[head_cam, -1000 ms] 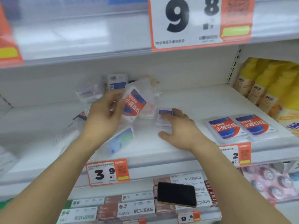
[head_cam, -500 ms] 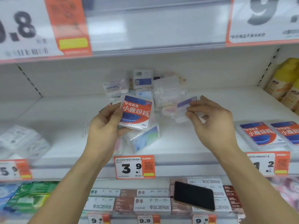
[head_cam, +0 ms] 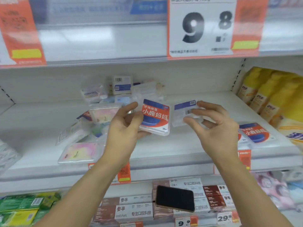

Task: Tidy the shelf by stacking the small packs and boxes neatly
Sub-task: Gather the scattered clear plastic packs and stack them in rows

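My left hand [head_cam: 124, 126] holds a clear flat pack with a red and blue label [head_cam: 155, 117], label facing me, above the white shelf [head_cam: 164, 149]. My right hand [head_cam: 214, 126] grips a second clear pack [head_cam: 183, 112] showing its back with a barcode. The two packs are side by side, a small gap between them. A loose heap of small clear packs and boxes [head_cam: 114, 94] lies behind and left of my hands. A flat pink and yellow pack [head_cam: 80, 152] rests near the shelf's front edge. Matching red-label packs [head_cam: 255, 132] lie flat at the right.
Yellow bottles [head_cam: 268, 97] stand at the shelf's right end. A large 9.8 price card [head_cam: 201, 27] hangs from the shelf above. A black phone [head_cam: 175, 198] lies on toothpaste boxes [head_cam: 131, 210] on the lower shelf. Green packs [head_cam: 21, 207] sit lower left.
Both hands have lifted and drawn closer together. The right hand now holds its pack up beside the left hand's red-label pack. The camera has shifted left.
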